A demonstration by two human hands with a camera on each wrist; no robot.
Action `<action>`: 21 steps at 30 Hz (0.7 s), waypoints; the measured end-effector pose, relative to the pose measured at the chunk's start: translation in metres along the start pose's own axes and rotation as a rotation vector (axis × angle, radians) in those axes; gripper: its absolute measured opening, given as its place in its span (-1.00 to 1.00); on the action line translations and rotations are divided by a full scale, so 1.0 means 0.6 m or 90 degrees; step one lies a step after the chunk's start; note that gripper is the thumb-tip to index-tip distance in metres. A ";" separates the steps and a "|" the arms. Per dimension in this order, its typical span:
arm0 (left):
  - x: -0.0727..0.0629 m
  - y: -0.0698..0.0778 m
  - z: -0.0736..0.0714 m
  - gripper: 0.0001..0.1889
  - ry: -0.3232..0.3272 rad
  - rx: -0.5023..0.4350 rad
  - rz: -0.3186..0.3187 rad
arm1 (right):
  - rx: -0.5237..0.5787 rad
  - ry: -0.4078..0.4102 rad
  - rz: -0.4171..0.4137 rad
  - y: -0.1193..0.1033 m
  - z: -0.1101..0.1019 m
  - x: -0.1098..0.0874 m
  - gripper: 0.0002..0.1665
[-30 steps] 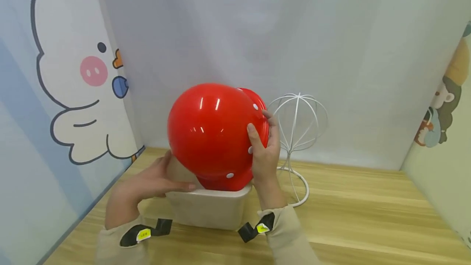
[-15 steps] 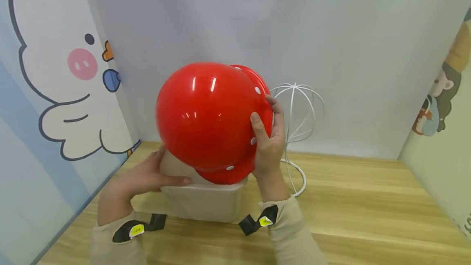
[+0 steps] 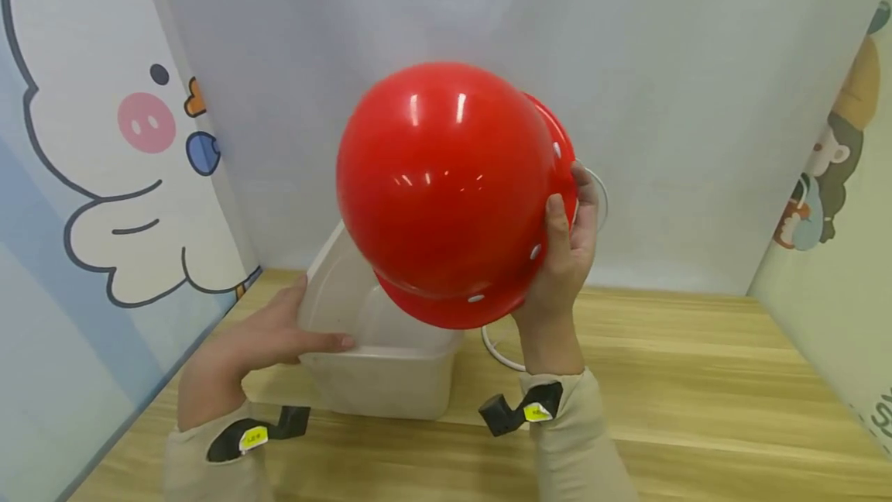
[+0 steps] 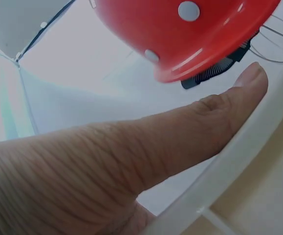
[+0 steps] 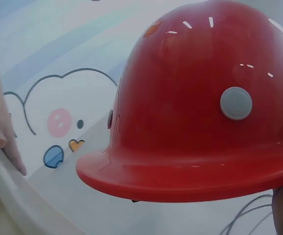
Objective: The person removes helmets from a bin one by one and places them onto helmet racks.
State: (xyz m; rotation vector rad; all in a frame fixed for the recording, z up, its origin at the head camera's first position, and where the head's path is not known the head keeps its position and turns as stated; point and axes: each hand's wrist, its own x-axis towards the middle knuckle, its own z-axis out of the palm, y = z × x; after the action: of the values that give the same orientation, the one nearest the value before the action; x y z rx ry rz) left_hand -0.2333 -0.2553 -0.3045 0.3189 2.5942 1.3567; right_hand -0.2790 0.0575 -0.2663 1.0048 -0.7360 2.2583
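A glossy red hard hat [image 3: 446, 184] with pale round studs hangs above the bin's right part, dome toward me. My right hand [image 3: 564, 254] grips its brim on the right, thumb on the outer shell and fingers wrapped behind. Under the shell, the left wrist view shows a black ridged headband strap [image 4: 209, 74]. My left hand [image 3: 268, 335] holds the near left corner of an off-white plastic bin [image 3: 383, 390], with the thumb [image 4: 205, 120] lying along its rim. The part of the bin's inside that shows is bare; the hat covers the rest.
Behind the hat stands a white wire stand [image 3: 502, 355], mostly hidden, its ring base on the wood-grain table [image 3: 697, 378]. A grey curtain [image 3: 669, 138] closes off the back, and printed cartoon panels [image 3: 90, 130] flank the table.
My right hand has lifted the hard hat up and to the right, out of the bin, uncovering the bin's inside. The left hand stays at the bin's corner. The wire stand is now mostly covered.
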 end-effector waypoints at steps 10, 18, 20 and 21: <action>0.007 0.001 0.008 0.00 0.006 0.003 0.033 | 0.094 0.065 -0.081 -0.046 -0.023 0.031 -0.39; 0.006 0.003 0.010 0.06 0.008 0.014 0.047 | 0.076 0.110 -0.096 -0.067 -0.043 0.039 -0.37; 0.005 0.003 0.010 0.10 0.011 0.019 0.042 | 0.079 0.117 -0.096 -0.066 -0.053 0.040 -0.37; 0.004 0.002 0.010 0.11 0.013 0.023 0.039 | 0.081 0.121 -0.096 -0.066 -0.059 0.041 -0.38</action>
State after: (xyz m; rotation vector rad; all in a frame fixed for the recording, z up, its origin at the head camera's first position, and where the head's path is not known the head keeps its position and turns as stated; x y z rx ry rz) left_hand -0.2339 -0.2493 -0.3067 0.3943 2.6491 1.3398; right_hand -0.2833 0.1150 -0.2570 0.8577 -0.4264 2.2521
